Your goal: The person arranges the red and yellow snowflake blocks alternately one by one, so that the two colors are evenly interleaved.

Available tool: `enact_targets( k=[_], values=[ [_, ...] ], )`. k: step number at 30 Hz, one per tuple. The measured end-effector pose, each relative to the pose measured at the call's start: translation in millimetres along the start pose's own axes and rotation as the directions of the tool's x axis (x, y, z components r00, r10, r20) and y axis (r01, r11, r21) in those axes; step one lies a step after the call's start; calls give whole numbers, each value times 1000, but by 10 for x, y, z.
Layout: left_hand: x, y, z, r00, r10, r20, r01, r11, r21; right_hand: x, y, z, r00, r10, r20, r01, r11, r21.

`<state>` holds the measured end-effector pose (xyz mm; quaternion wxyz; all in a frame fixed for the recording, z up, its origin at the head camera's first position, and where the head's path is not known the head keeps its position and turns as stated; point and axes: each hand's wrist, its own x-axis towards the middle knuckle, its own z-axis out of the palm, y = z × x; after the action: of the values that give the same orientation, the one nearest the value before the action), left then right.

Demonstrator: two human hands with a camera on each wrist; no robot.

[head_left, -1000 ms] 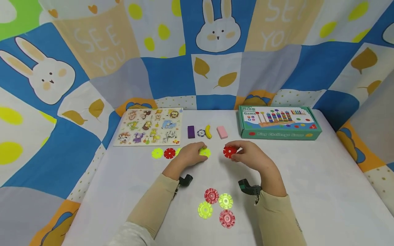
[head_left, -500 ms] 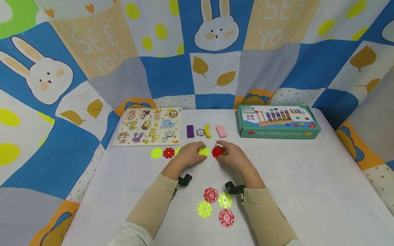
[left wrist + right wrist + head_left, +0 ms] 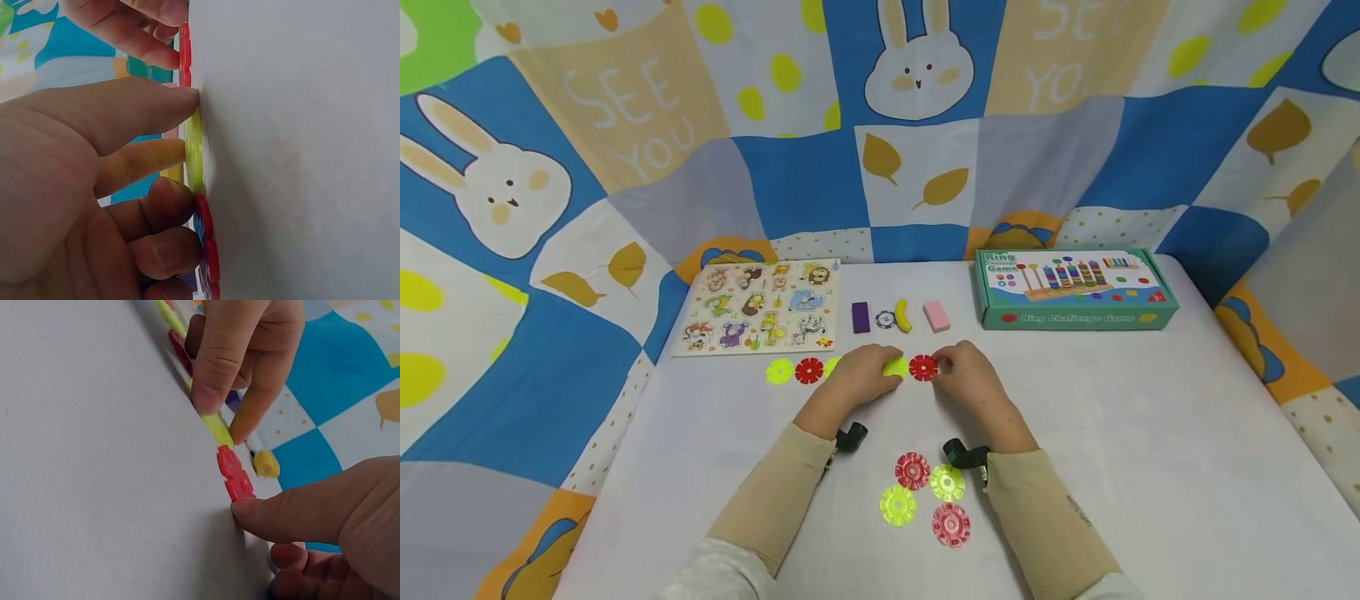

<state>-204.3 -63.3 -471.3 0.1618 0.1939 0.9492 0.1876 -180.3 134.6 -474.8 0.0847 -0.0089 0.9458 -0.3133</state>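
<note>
A row of notched plastic snowflake discs runs across the white table, with a yellow-green disc (image 3: 779, 372) and a red disc (image 3: 809, 371) at its left end. My left hand (image 3: 857, 377) covers the middle of this row. Its thumb and a finger pinch another yellow-green disc (image 3: 194, 156) by its edges, with a red disc (image 3: 212, 256) beneath the other fingers. At the row's right end, my right hand (image 3: 973, 385) pinches a red disc (image 3: 922, 367) at its right edge. That disc lies flat, its left edge right at the yellow-green one.
Nearer the body lie loose discs, two red (image 3: 912, 471) and two yellow-green (image 3: 898, 506). Behind the row are a purple block (image 3: 861, 317), a small round chip (image 3: 885, 319), a banana (image 3: 902, 317) and a pink block (image 3: 936, 316). An animal puzzle board (image 3: 756, 308) and green game box (image 3: 1078, 292) stand farther back.
My right hand has moved left and brought the red disc down to the row's right end, beside the yellow-green disc. The left hand has stayed on its disc.
</note>
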Motion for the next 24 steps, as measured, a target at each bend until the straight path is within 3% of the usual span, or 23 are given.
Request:
enact_targets(
  k=[10,18,24],
  values=[
    [116,253,27,1000,9,-11,-8,999,40,16,67,-41,999,-22,33,20,999,48],
    [155,248,95,1000,13,16,-13,1000,24,-39,87,-225,984,-4,176,-10,997,77],
    [190,230,120,999,46,9,-46,999,2,-235,20,-357,978,-13,208,-9,994,106]
  ],
)
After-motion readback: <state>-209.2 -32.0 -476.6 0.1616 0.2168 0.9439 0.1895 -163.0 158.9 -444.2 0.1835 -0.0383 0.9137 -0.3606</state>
